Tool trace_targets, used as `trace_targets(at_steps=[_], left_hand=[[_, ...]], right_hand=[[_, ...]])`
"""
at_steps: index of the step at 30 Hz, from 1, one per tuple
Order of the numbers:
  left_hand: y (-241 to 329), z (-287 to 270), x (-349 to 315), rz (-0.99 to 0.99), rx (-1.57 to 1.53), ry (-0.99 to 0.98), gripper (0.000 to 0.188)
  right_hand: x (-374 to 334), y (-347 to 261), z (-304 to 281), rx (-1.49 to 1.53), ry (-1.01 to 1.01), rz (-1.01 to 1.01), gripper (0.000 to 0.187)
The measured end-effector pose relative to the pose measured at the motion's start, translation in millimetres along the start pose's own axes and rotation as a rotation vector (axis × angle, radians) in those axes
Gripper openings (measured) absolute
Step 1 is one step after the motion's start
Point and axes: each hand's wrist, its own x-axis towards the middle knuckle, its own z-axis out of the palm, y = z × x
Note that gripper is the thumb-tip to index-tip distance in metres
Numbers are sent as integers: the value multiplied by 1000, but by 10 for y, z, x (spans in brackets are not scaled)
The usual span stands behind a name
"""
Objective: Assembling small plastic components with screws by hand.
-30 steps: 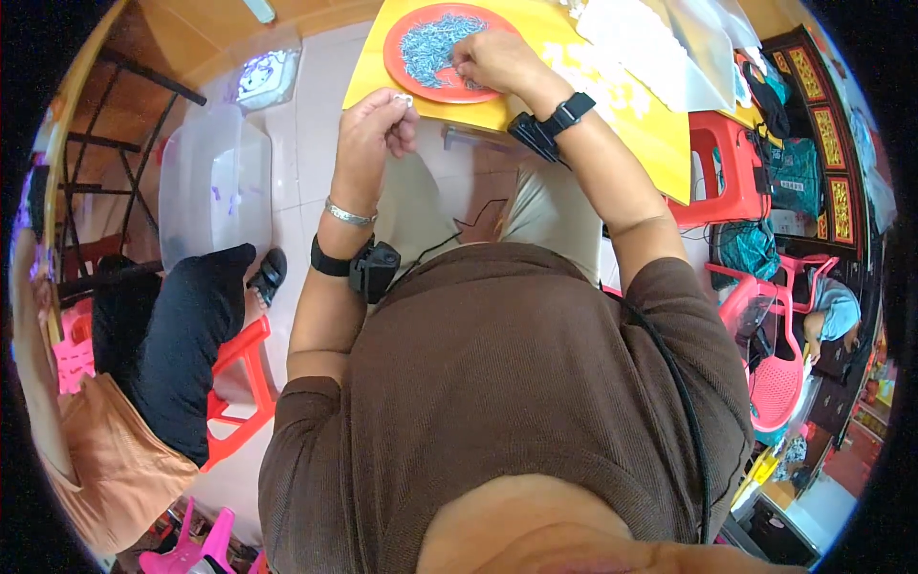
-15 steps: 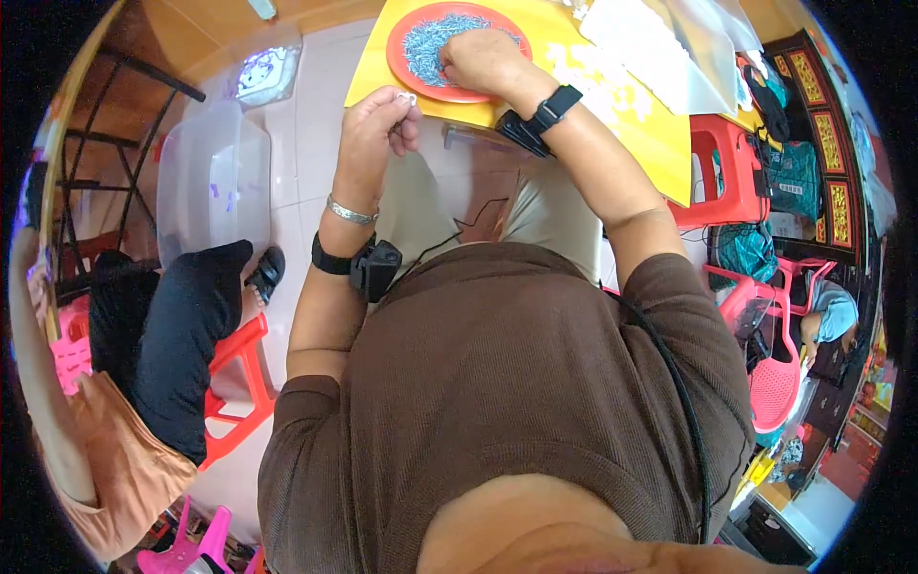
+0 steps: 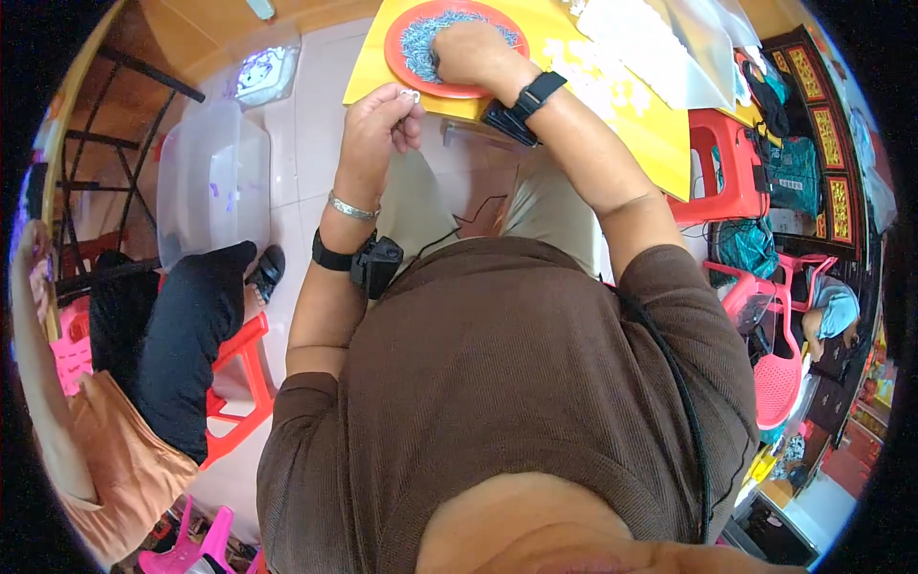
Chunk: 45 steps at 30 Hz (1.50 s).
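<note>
Compared with the earlier frames, the right hand [image 3: 475, 54] has shifted leftward across the round red plastic plate [image 3: 445, 91], while the left hand [image 3: 382, 120] remains almost in place. Right-hand fingers are curled down at the loose heap of thin, blue-grey, metallic-looking pieces [image 3: 417, 43] lying in the plate; whether they grip any of these cannot be told, as the hand covers the tips. Left thumb and forefinger are pinched together on a small white piece [image 3: 411, 96], held just beside the plate's near rim; its exact shape is too small to confirm. The plate rests on a yellow-topped table [image 3: 650, 158]. To its right, small flat white pieces [image 3: 612, 88] lie scattered, near a translucent plastic bin [image 3: 712, 81] at the table's far right. A red plastic stool [image 3: 717, 198] stands beside the table's right edge.
</note>
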Motion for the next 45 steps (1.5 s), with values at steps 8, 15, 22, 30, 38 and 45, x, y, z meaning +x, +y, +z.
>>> trace_targets(at_steps=[8, 15, 22, 30, 38, 45], left_hand=[[-38, -24, 17, -3, -23, -14, 22], [-86, 57, 17, -28, -7, -43, 21], [-52, 86, -29, -29, 22, -31, 21], [31, 253, -52, -29, 70, -57, 20], [67, 361, -43, -3, 68, -122, 18], [72, 418, -60, -10, 12, -150, 17]], right_hand=[[-159, 426, 161, 355, 226, 192, 21], [-295, 528, 205, 996, 341, 272, 17], [-507, 432, 113, 1424, 215, 54, 17], [-969, 127, -156, 1583, 170, 11, 17], [-1058, -24, -171, 1587, 183, -56, 18], [-1068, -51, -142, 1602, 190, -117, 19]])
